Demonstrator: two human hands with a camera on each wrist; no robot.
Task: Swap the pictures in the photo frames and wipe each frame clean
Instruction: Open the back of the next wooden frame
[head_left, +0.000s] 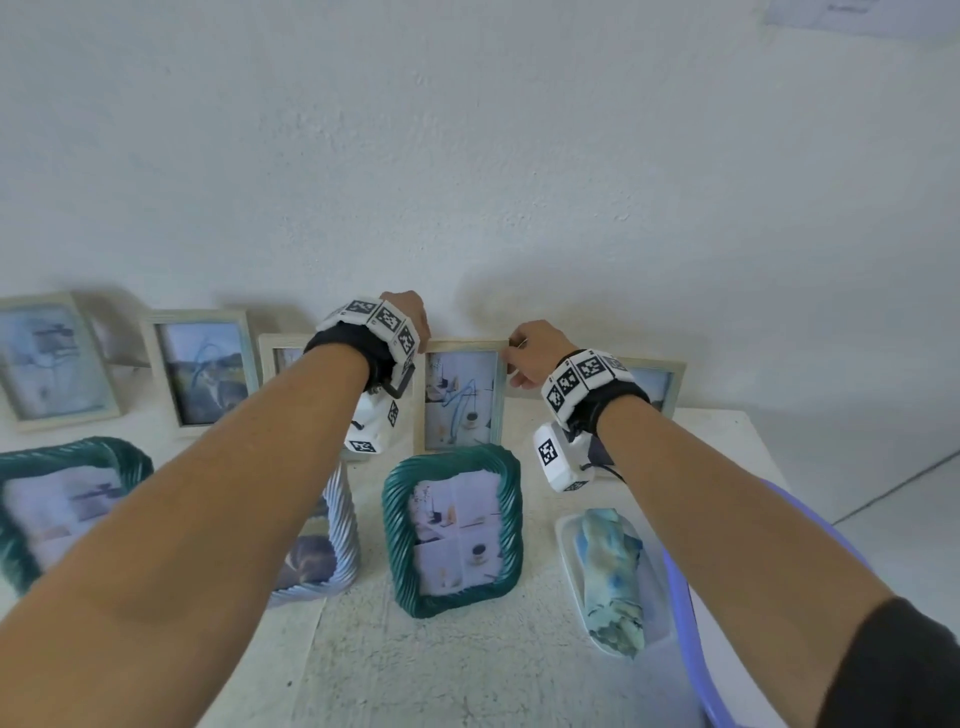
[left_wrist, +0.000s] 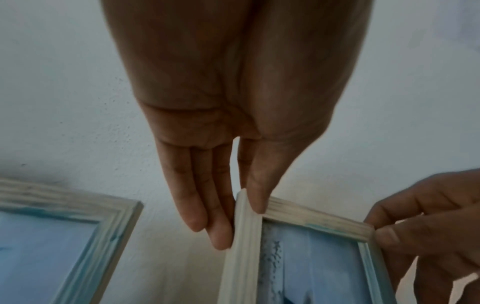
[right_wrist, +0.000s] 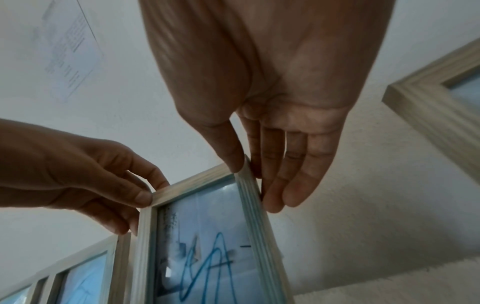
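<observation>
A pale wooden photo frame (head_left: 460, 395) stands upright in the back row against the wall, and blue scribbles mark its glass. My left hand (head_left: 415, 332) pinches its top left corner, thumb on the front and fingers behind, as the left wrist view shows (left_wrist: 241, 222). At the top right corner my right hand (head_left: 519, 358) pinches the same way, thumb in front (right_wrist: 253, 185). The frame's top rail (right_wrist: 192, 182) runs between the two hands. A folded blue-green cloth (head_left: 613, 571) lies on a white tray (head_left: 566, 540) at the front right.
More pale wooden frames (head_left: 200, 364) (head_left: 52, 358) (head_left: 660, 384) line the wall on both sides. Two teal ribbed frames (head_left: 452, 525) (head_left: 57, 499) and a white ribbed frame (head_left: 327, 545) stand in front. A purple basin (head_left: 685, 623) overhangs the table's right edge.
</observation>
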